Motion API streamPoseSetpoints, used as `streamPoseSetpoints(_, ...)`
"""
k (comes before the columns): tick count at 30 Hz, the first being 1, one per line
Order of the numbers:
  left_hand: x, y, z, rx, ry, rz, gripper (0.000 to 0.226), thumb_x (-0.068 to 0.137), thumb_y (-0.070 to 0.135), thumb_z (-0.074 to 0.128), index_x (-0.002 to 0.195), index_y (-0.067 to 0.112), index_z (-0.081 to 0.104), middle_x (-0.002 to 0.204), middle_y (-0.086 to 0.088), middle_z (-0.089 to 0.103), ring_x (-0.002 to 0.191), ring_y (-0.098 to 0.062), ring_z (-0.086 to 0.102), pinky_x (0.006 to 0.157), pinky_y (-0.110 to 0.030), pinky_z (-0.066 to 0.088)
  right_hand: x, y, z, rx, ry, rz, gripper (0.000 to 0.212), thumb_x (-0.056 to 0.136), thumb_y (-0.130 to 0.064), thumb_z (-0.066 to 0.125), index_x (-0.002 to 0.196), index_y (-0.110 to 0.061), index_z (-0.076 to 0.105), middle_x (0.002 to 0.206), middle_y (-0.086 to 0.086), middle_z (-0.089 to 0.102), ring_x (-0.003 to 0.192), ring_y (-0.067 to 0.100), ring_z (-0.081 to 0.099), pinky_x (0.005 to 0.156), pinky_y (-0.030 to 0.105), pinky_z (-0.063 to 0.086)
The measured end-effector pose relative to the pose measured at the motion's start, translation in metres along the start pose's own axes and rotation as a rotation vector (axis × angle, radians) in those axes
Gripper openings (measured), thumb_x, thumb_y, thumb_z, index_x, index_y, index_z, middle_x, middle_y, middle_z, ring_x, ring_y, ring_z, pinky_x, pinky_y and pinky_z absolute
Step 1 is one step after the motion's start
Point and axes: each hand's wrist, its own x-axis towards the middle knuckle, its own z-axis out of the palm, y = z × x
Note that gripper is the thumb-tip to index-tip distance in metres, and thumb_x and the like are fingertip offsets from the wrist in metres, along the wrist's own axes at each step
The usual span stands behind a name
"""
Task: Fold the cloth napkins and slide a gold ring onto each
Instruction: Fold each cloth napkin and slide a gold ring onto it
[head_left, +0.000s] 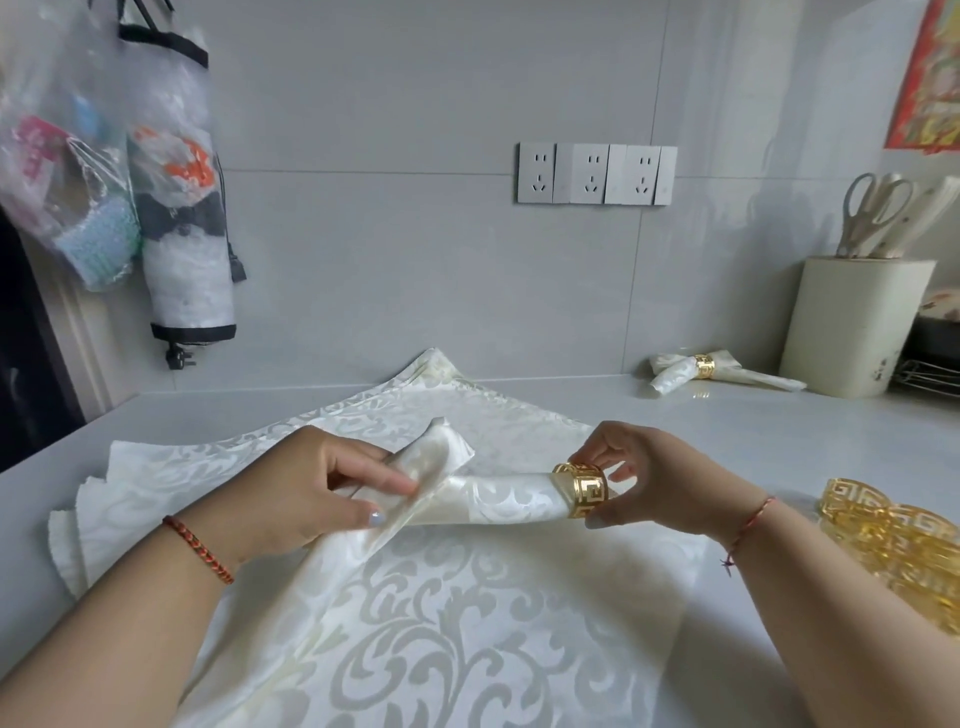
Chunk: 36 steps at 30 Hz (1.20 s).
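The pale tabletop carries everything here, and most of its near half is covered by a stack of flat cream damask napkins, spread out and not yet folded, their corners fanning out at the left. On top of that stack lies the rolled napkin now being worked, a narrow tube running left to right with its loose tail flaring up at the left end. The left hand grips that flared end, fingers curled over the cloth and thumb beneath, holding the roll steady. The right hand pinches a gold ring between thumb and fingertips; the ring sits around the right-hand tip of the roll, only just started on. So the step in hand looks to be the threading itself. The next move probably calls for drawing the ring leftward toward the middle of the roll while the left hand keeps the cloth tight, so the layers do not bunch or unroll ahead of it. At the far right edge a heap of spare gold rings waits, and well back near a cream knife block rests a finished napkin already wearing its ring
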Motion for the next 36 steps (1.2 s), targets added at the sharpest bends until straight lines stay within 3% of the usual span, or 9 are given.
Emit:
streamPoseSetpoints(3,0.0,0.001,0.004,0.014,-0.023,0.016,0.05,0.071,-0.007,0.077,0.083,0.041,0.078,0.104,0.022,0.071,0.098,0.001,0.066,0.085,-0.008,0.046,-0.001,-0.004,0.002,-0.031,-0.012,-0.015,0.045,0.058,-0.022,0.089,0.092,-0.032,0.062,0.092,-0.036,0.064,0.089,-0.015,0.058,0.075,0.006,0.043)
streamPoseSetpoints(10,0.0,0.005,0.006,0.034,-0.004,0.048,0.05,0.071,-0.007,0.077,0.083,0.042,0.078,0.101,0.023,0.071,0.096,0.003,0.066,0.082,-0.006,0.045,-0.002,-0.011,0.006,-0.055,-0.022,-0.027,0.045,0.057,-0.026,0.089,0.093,-0.032,0.064,0.09,-0.031,0.065,0.091,-0.017,0.056,0.08,0.005,0.042)
streamPoseSetpoints(17,0.001,0.007,0.016,0.054,-0.04,0.081,0.052,0.073,-0.006,0.077,0.085,0.045,0.076,0.101,0.024,0.071,0.096,0.003,0.066,0.081,-0.005,0.043,-0.001,-0.036,0.029,-0.09,-0.044,-0.088,0.046,0.056,-0.04,0.086,0.093,-0.03,0.061,0.096,-0.021,0.066,0.094,-0.002,0.06,0.086,0.025,0.048)
streamPoseSetpoints(25,0.003,0.009,0.023,0.029,-0.071,0.085,0.051,0.072,-0.001,0.074,0.099,0.042,0.074,0.099,0.023,0.069,0.085,0.005,0.063,0.072,-0.006,0.041,0.001,-0.051,0.055,0.022,0.024,-0.064,0.039,0.057,-0.041,0.085,0.081,-0.033,0.056,0.091,-0.016,0.068,0.088,-0.002,0.061,0.077,0.019,0.049)
streamPoseSetpoints(28,0.002,0.011,0.021,-0.006,-0.081,0.068,0.054,0.067,0.009,0.07,0.102,0.051,0.07,0.111,0.029,0.065,0.099,0.004,0.063,0.081,-0.007,0.043,0.0,-0.048,0.052,0.127,0.071,-0.012,0.037,0.059,-0.033,0.087,0.082,-0.028,0.059,0.084,-0.015,0.069,0.08,0.0,0.063,0.07,0.015,0.047)
streamPoseSetpoints(33,0.002,0.01,0.022,0.077,-0.137,0.061,0.066,0.075,-0.001,0.072,0.102,0.058,0.066,0.119,0.043,0.054,0.114,0.018,0.05,0.086,0.002,0.034,0.0,-0.049,0.049,0.245,0.1,0.014,0.034,0.062,-0.022,0.088,0.085,-0.019,0.063,0.082,-0.011,0.072,0.08,0.008,0.067,0.074,0.026,0.051)
streamPoseSetpoints(36,0.002,0.009,0.022,0.12,-0.179,0.041,0.064,0.075,0.001,0.072,0.105,0.057,0.066,0.128,0.033,0.055,0.119,0.016,0.047,0.096,-0.002,0.033,-0.002,-0.051,0.047,0.272,0.093,-0.003,0.032,0.063,-0.019,0.087,0.084,-0.021,0.064,0.085,-0.008,0.073,0.084,0.007,0.068,0.08,0.029,0.053)
